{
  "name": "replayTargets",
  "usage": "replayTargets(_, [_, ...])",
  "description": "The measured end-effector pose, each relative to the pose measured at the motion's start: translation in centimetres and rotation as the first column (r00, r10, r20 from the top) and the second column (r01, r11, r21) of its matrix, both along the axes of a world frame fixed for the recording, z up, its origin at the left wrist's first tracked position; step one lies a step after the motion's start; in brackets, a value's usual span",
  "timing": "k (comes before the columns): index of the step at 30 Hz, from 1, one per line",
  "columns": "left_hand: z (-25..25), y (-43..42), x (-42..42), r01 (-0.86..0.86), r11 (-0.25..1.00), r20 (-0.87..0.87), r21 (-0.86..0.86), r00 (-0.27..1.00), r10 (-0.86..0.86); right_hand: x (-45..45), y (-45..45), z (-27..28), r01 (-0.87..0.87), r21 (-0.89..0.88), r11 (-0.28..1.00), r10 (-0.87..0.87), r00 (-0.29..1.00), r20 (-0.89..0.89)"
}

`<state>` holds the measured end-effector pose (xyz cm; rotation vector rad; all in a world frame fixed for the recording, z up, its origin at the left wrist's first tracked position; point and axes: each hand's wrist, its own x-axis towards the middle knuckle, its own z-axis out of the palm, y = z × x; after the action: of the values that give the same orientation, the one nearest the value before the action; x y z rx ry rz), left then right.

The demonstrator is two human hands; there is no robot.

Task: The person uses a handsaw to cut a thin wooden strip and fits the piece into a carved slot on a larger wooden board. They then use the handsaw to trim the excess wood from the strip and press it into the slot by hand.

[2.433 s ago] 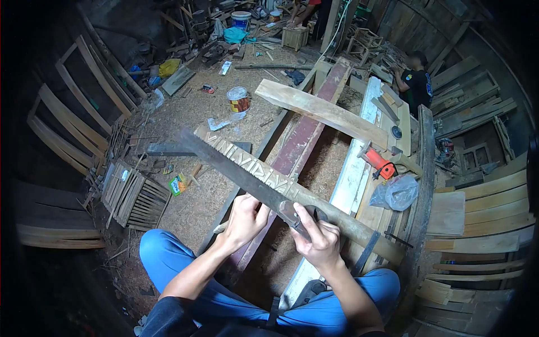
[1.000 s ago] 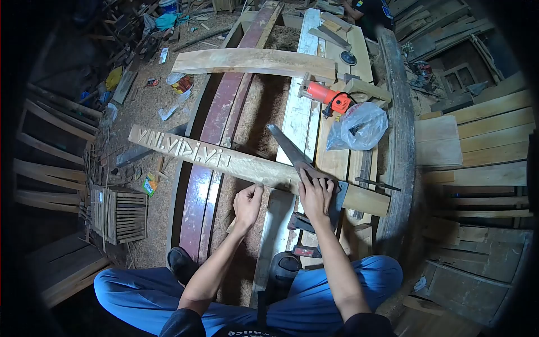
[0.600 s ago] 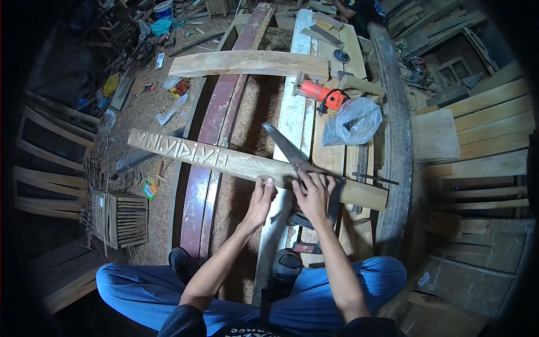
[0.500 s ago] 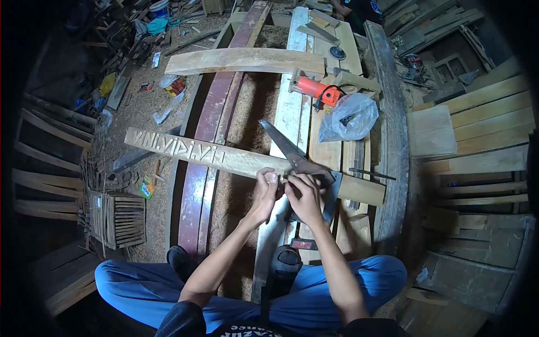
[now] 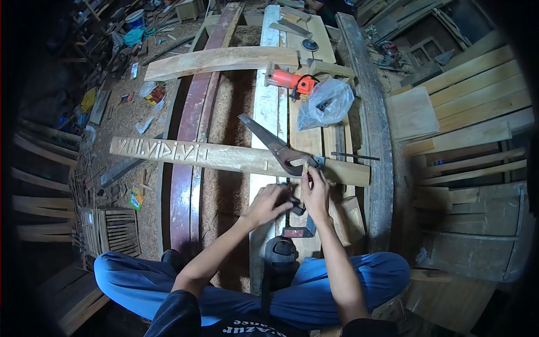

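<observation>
hands [image 5: 266, 206] (left): fingertips blurred | bag [image 5: 337, 106]: contents unclear | person [image 5: 340, 7]: cut off, top

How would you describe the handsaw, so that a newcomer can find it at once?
Find the long, pale wooden plank with carved letters, lying across a maroon board and a white board. Right of the letters, the dark, tapered metal handsaw lies slantwise, partly over this plank, its handle by the right hand. Its flat blade sets it apart from the bulky orange power tool beyond.

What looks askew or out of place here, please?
The saw lies slantwise on the carved board, its blade jutting past the far edge, so it looks carelessly laid. A crumpled plastic bag also sits against the red tool.
</observation>
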<state>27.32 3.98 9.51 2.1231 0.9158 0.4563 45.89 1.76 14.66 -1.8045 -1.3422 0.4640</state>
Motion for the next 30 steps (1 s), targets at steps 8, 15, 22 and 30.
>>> replayTargets(8, [-4.6,-0.5,0.7,0.213,0.968,-0.293,0.131,0.942,-0.167,0.3,-1.5,-0.2,-0.012,-0.024,1.000,0.019,0.955,0.294])
replayTargets(15, [-3.9,-0.5,2.0,0.159,0.973,-0.295,0.166,0.950,-0.105,1.1,-2.6,-2.7,-0.023,-0.194,0.981,0.091,0.934,0.347])
replayTargets(22, [-3.3,0.2,0.9,0.120,0.973,-0.232,0.199,0.970,-0.072,0.6,-1.9,-1.1,-0.021,-0.199,0.980,0.099,0.917,0.388])
replayTargets(30, [3.8,4.0,-5.2,-0.257,0.942,0.153,-0.214,0.944,0.292,-3.3,3.1,2.8,-0.126,0.002,0.992,0.126,0.992,0.017])
